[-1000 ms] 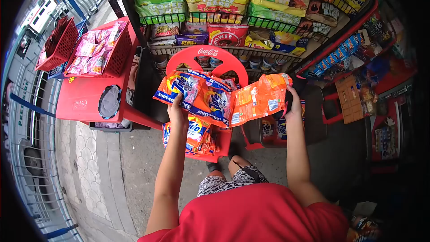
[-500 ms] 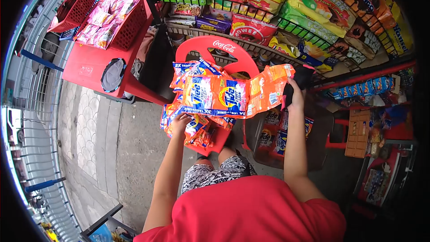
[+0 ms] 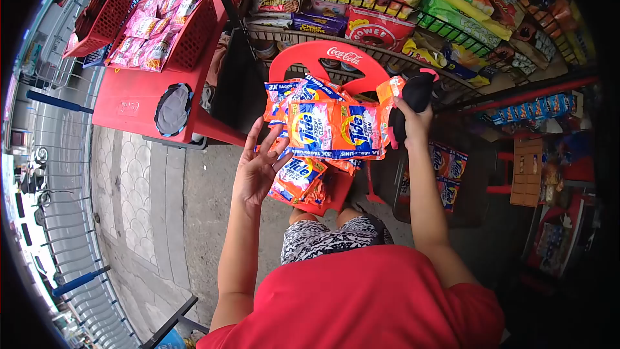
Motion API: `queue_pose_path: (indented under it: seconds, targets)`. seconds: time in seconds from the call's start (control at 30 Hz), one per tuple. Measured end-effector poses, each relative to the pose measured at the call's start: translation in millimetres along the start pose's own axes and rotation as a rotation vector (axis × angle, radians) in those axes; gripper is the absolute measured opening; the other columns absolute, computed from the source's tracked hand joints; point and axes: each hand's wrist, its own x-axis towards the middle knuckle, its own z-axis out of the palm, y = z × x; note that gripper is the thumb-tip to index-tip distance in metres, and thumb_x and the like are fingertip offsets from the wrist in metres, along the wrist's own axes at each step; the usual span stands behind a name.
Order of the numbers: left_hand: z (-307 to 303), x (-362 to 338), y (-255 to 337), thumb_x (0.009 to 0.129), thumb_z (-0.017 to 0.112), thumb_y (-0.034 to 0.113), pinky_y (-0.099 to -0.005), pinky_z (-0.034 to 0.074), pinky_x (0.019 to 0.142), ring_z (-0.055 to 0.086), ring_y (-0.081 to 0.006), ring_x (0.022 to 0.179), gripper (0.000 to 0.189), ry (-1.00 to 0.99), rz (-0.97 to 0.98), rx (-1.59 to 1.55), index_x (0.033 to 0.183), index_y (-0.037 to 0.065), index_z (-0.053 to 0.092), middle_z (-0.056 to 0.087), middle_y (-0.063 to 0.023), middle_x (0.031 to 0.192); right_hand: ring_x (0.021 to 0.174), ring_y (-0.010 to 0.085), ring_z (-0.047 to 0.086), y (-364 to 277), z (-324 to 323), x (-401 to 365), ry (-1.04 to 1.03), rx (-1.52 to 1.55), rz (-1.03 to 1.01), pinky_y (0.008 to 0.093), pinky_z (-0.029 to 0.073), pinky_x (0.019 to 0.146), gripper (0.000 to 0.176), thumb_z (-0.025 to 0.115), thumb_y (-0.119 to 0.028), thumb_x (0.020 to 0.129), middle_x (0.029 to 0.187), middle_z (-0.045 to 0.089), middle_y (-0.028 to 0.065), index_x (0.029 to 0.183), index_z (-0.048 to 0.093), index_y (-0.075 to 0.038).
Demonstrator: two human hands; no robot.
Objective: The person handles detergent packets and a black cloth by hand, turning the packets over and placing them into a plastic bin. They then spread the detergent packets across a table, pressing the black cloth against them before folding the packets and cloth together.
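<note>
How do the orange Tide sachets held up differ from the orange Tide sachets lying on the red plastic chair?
The held-up sachets hang as a flat strip from the right hand, the left hand open beside them; the chair sachets lie crumpled on the red chair. Both are orange with the Tide logo.

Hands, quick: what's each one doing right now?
Left hand: open, fingers spread, at the sachet strip's left edge.
Right hand: closed on the strip's other end, along with a black item.

Tide sachet strip (image 3: 332, 130) (orange, blue-edged) spread wide, raised, logos showing.
</note>
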Motion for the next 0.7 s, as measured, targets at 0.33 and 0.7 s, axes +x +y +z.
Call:
queue_pose_path:
  seconds: [0.33,0.7]
  targets:
    - [-132.0,102.5,-62.1,0.066,0.068,0.042,-0.0268,0.044,0.067,0.058,-0.0167,0.075,0.06,0.379,0.034,1.192,0.105,0.0,0.052,0.06,-0.0102,0.081,0.079,0.0115,0.053,-12.4,-26.1,-13.3,0.019,-0.093,-0.082,0.0246,0.042,0.072,0.041,0.072,-0.004,0.062,0.089,0.056,0.0022,0.098,0.052,-0.003]
    - [-117.9,134.8,-61.4,0.071,0.067,0.022,-0.0249,0.048,0.061,0.06,-0.0141,0.065,0.03,0.249,-0.258,1.087,0.083,-0.004,0.059,0.062,-0.008,0.075,0.084,0.0135,0.053,-1.8,-85.0,-16.7,0.29,-0.125,-0.125,0.0257,0.042,0.074,0.047,0.071,-0.004,0.063,0.095,0.055,0.003,0.104,0.049,-0.003]
